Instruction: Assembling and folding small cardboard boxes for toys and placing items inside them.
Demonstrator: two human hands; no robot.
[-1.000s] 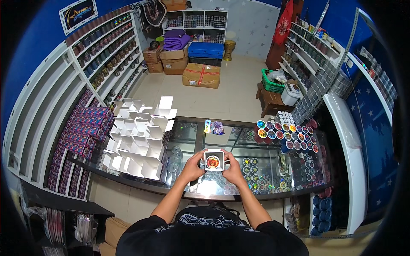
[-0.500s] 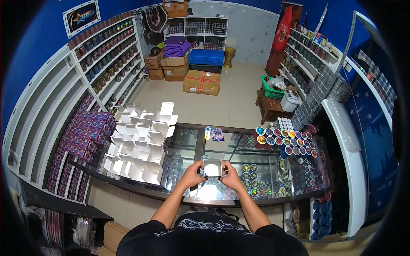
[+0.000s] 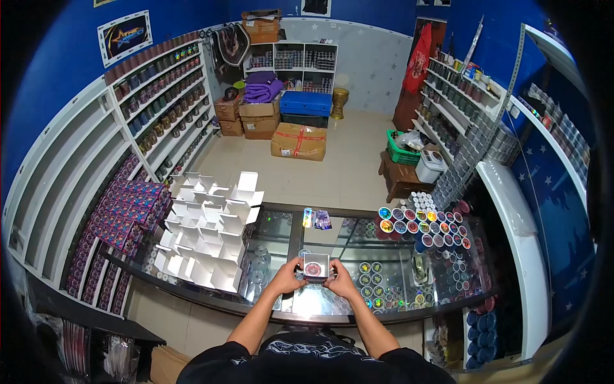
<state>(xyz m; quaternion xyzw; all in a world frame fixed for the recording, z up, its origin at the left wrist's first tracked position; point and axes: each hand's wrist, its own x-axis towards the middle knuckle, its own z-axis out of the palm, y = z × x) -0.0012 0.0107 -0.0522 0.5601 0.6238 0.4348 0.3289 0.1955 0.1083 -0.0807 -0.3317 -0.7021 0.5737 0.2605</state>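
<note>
Between my two hands is a small open-topped cardboard box [image 3: 316, 258], held over the glass counter [image 3: 272, 225]. My left hand [image 3: 288, 278] is closed on its left side, and my right hand [image 3: 341, 280] grips the right side. A round lid [image 3: 314, 270] with a dark and reddish print shows inside the box; what lies under it is hidden. Farther off on the glass lie some colourful cards or stickers [image 3: 322, 220]. Round-labelled containers [image 3: 371, 280] stand in rows to the right of my right hand.
Many open white boxes [image 3: 211, 243] are grouped at the counter's left, beside stacked purple patterned boxes [image 3: 131, 208]. Jars with bright lids [image 3: 422, 227] crowd the right end. Beyond the counter, a taped carton [image 3: 298, 142] sits on the floor near a wooden bench [image 3: 400, 178].
The whole view has shifted, with the counter lower in the picture. A printed round lid is now visible inside the box, where bright white showed before. Both hands keep their hold.
</note>
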